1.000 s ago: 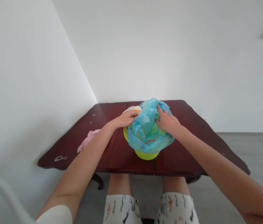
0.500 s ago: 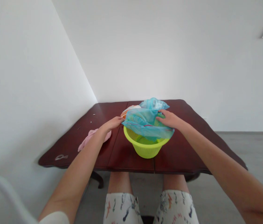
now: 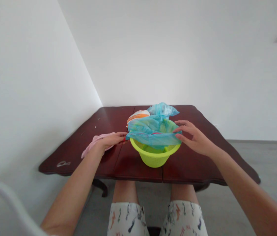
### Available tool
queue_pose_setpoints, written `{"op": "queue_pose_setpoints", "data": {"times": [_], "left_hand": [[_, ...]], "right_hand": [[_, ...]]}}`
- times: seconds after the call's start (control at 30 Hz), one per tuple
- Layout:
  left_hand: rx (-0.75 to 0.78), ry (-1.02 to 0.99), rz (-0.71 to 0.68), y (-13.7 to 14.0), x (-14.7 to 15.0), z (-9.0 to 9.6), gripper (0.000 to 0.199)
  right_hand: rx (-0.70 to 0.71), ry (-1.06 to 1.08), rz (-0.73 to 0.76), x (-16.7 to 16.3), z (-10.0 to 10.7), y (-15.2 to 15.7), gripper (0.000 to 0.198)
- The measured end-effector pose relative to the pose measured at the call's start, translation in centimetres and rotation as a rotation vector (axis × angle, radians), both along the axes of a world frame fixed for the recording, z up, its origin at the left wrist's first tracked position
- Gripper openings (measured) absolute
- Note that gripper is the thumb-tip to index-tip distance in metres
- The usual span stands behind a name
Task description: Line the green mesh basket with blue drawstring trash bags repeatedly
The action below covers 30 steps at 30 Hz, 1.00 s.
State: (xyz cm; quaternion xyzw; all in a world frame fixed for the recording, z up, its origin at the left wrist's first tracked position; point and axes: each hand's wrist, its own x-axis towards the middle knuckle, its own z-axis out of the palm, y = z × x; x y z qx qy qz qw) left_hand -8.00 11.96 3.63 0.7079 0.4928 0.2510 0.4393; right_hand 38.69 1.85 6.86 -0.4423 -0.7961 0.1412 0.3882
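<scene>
A thin blue plastic bag (image 3: 150,139) with a red strip along it lies across the mouth of a yellow-green plastic basket (image 3: 154,160). The basket has perforated sides and stands upright near the table's front edge. At the bag's left end, my left hand (image 3: 114,140) is closed on its edge, where a bit of red shows at the fingers. On the other side, my right hand (image 3: 194,136) has its fingers apart, with the fingertips at the bag's right edge by the basket rim. Whether those fingertips press on the bag is hard to tell.
Behind the basket sit a white and orange bundle (image 3: 138,115) and a second blue plastic bag (image 3: 163,108), bunched up. A pink cloth (image 3: 91,146) lies left on the dark red table (image 3: 138,164), with a small clear loop (image 3: 63,163) near the corner. Walls stand behind and left.
My left hand has moved left and nearer to me, drawing the bag's edge out past the rim. My right hand has shifted right and nearer to me, fingers spread off the basket's far side.
</scene>
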Motion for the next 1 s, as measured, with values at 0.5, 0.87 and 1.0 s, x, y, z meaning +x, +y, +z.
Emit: {"op": "queue_pose_setpoints", "data": {"times": [0.5, 0.87, 1.0], "left_hand": [[0.822, 0.020, -0.017, -5.9, 1.7, 1.3, 0.038], [1.013, -0.067, -0.066, -9.8, 3.0, -0.3, 0.002], [1.086, -0.148, -0.055, -11.2, 3.8, -2.9, 0.013]], "right_hand": [[0.166, 0.040, 0.012, -1.2, -1.7, -2.9, 0.016], [0.235, 0.028, -0.013, -0.8, -3.5, -5.2, 0.009], [0.313, -0.003, -0.064, -0.9, -5.8, -6.3, 0.015]]}}
